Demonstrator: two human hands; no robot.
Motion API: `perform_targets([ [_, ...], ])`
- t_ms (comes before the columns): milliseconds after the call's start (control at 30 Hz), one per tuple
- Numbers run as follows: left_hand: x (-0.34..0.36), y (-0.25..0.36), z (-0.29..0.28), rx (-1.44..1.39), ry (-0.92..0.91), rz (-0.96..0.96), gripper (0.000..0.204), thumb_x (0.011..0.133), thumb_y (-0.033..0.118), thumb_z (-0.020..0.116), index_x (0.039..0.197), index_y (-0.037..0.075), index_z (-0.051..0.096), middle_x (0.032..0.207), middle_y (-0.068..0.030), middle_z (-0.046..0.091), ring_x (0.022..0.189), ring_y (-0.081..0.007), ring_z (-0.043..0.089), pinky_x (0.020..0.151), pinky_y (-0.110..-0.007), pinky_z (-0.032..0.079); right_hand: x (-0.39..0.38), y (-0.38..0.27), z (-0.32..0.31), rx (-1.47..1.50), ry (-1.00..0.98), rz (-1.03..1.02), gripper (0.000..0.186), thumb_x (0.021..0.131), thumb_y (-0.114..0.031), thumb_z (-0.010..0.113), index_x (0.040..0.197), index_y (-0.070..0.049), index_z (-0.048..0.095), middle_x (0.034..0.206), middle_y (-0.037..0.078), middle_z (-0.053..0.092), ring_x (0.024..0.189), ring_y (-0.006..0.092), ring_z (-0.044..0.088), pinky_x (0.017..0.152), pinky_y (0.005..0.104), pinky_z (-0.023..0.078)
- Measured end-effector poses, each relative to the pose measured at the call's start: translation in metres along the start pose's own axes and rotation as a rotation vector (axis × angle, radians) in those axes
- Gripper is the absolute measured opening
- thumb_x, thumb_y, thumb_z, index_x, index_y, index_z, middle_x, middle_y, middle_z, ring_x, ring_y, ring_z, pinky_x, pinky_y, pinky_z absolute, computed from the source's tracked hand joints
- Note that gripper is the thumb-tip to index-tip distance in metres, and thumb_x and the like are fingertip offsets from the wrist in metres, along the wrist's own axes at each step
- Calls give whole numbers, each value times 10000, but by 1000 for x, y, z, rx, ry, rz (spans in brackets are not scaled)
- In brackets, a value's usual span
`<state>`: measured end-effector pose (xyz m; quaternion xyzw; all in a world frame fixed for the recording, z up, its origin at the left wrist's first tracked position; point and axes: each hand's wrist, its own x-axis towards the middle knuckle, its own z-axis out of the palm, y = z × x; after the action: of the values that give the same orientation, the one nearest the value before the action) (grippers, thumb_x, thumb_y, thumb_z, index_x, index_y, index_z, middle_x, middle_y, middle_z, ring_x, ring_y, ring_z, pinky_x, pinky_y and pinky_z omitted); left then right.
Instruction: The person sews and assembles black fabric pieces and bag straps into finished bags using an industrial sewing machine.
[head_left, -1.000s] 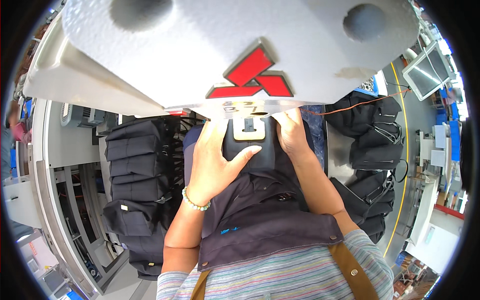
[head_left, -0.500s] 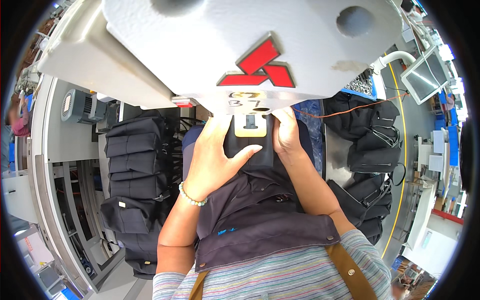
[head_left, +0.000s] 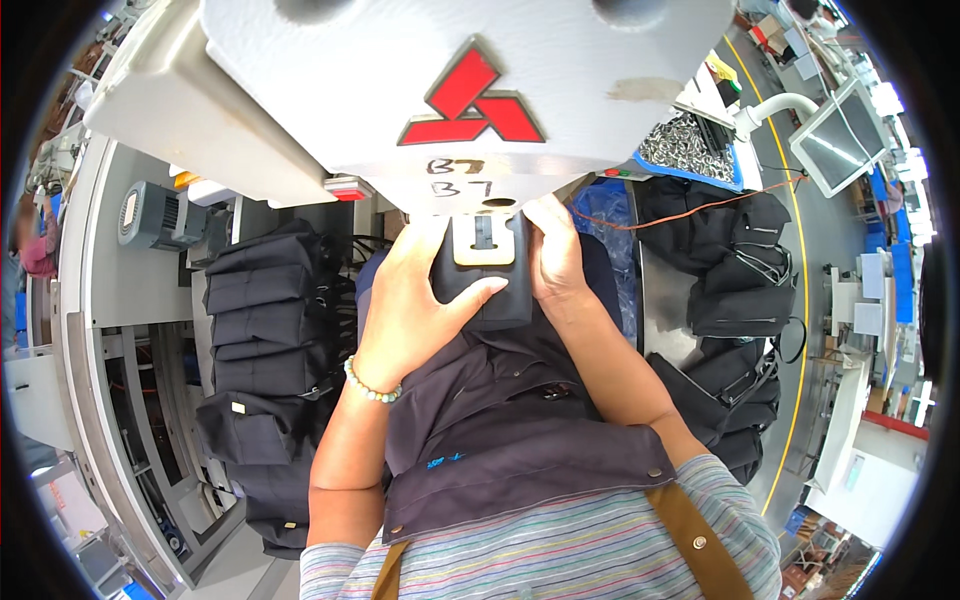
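Observation:
Below the white head of the sewing machine (head_left: 560,110) lies a piece of black bag fabric (head_left: 490,300). A pale yellow clamp plate (head_left: 484,252) with a cut-out rests on it, a dark strip showing in the gap. My left hand (head_left: 415,275) grips the fabric's left side, thumb laid across the top and fingertips hidden under the machine head. On the right side, my right hand (head_left: 556,255) holds the edge with curled fingers, close beside the plate. The needle area is hidden by the machine head.
Black bags (head_left: 260,300) are stacked in a row at my left, near a grey motor (head_left: 155,215). More black bags (head_left: 740,300) lie on the right. A blue tray of metal parts (head_left: 690,150), an orange cable (head_left: 690,212) and a screen (head_left: 840,140) are at the far right.
The view has shifted slightly, so the machine head and my hands appear a little further left and up. Both hands keep their hold on the fabric.

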<state>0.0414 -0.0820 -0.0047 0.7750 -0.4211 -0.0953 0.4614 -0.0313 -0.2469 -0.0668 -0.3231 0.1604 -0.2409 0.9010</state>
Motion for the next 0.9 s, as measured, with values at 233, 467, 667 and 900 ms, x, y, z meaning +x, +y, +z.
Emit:
perform_targets([
  [233, -4, 1, 0, 31, 31, 43, 708, 745, 197, 875, 1334, -30, 554, 1274, -198, 627, 1182, -358, 614, 1016, -407, 473, 3, -17, -11, -492, -83, -146, 115, 995, -132, 595, 972, -24, 632, 909, 0, 632, 860, 69, 565, 804, 229, 441],
  [467, -14, 0, 22, 32, 150, 28, 693, 811, 207, 817, 1372, -41, 495, 1352, -247, 549, 1277, -430, 524, 1070, -441, 432, -3, -16, 2, -595, -17, -181, 108, 1006, -130, 578, 980, -31, 614, 893, 4, 621, 841, 64, 550, 781, 234, 442],
  [667, -18, -16, 30, -158, 133, -36, 762, 815, 244, 827, 1415, -53, 462, 1416, -261, 511, 1332, -417, 497, 1104, -441, 406, -8, 3, 15, -461, 93, -257, 107, 1035, -113, 531, 980, -34, 575, 854, 20, 616, 759, 65, 558, 689, 244, 459],
  [900, -21, -22, 30, -205, 108, -73, 804, 816, 250, 826, 1449, -61, 439, 1498, -282, 449, 1424, -412, 418, 1157, -441, 357, -11, 6, 19, -522, 149, -297, 105, 1032, -111, 539, 976, -31, 576, 857, 23, 622, 764, 66, 556, 690, 241, 454],
])
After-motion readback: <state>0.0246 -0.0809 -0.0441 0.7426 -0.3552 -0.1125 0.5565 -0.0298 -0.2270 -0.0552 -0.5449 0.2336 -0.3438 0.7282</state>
